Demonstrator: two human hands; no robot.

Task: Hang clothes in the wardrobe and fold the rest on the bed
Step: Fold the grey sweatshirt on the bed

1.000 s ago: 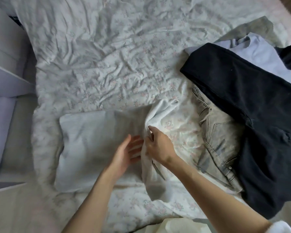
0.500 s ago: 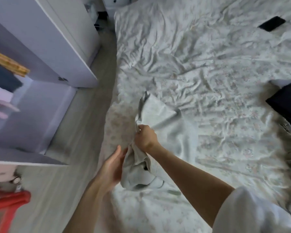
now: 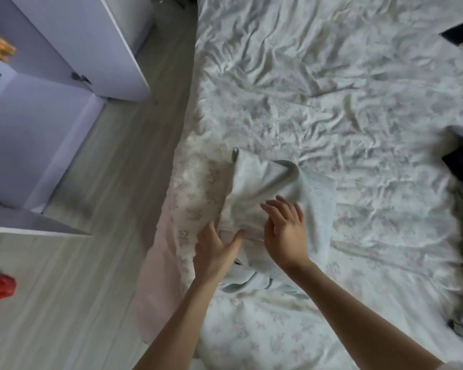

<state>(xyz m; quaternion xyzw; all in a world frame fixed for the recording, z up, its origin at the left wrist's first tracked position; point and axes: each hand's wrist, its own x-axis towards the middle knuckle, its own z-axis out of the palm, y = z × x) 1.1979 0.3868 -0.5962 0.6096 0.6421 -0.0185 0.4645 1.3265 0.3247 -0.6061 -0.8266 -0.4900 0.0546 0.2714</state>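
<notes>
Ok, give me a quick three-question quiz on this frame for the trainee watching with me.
1. True or false: the pale grey folded garment lies on the floral bed sheet near the edge facing the white wardrobe.
2. Which hand has its fingers spread on top of the garment? A) left hand B) right hand
3. Fill in: the flat black rectangular object lies at the bed's far ____ corner of the view.

Key:
1. True.
2. B; the left hand touches the garment's near-left edge instead.
3. Right.
</notes>
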